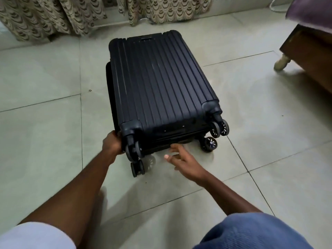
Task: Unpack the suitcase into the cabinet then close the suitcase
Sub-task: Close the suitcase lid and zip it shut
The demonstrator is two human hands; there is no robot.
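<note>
A dark navy ribbed hard-shell suitcase (158, 83) lies flat on the tiled floor, its wheels toward me. Both shells lie together, with a narrow gap along the wheel end. My left hand (112, 143) grips the near left corner of the suitcase beside a wheel. My right hand (181, 159) hovers at the wheel end with fingers spread, its fingertips close to the lower edge; I cannot tell whether they touch it. The cabinet is out of view.
Patterned curtains (53, 17) hang along the far wall. A wooden bed frame (310, 56) with a purple cover and a pale leg stands at the right. My knee in blue cloth (251, 232) is at the bottom right. Light floor tiles surround the suitcase.
</note>
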